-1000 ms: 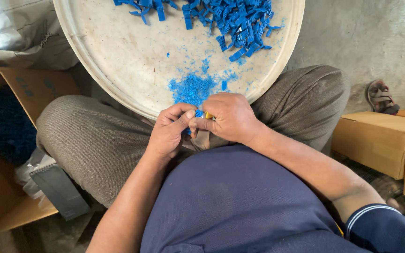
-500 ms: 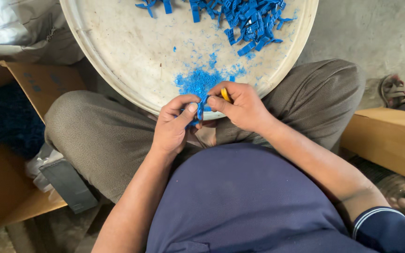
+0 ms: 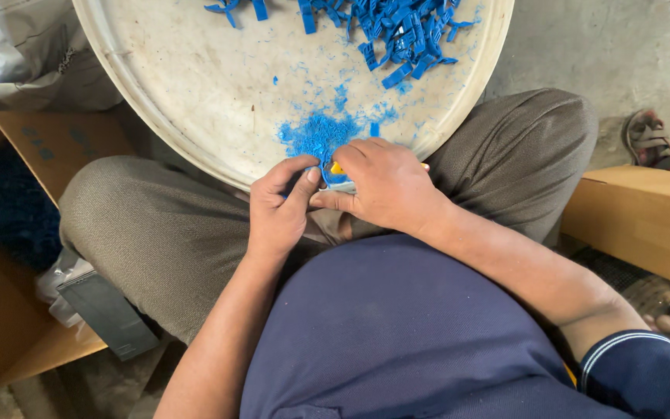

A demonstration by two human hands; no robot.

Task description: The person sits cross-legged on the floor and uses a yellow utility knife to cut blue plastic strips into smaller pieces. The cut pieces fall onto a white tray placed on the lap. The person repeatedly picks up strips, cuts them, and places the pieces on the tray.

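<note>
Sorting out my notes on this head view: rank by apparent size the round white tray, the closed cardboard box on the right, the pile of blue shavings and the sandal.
1. Round white tray, largest though cut off.
2. Closed cardboard box, also cropped.
3. Pile of blue shavings and sandal: look alike, not ranked; the sandal lies farther off.

The person wears a dark navy short-sleeved shirt (image 3: 397, 341); the right sleeve's cuff (image 3: 630, 349) is edged with thin white stripes. Grey-brown trousers (image 3: 164, 233) of a finely textured weave cover both legs. The forearms, left hand (image 3: 277, 213) and right hand (image 3: 385, 186) are bare.
</note>
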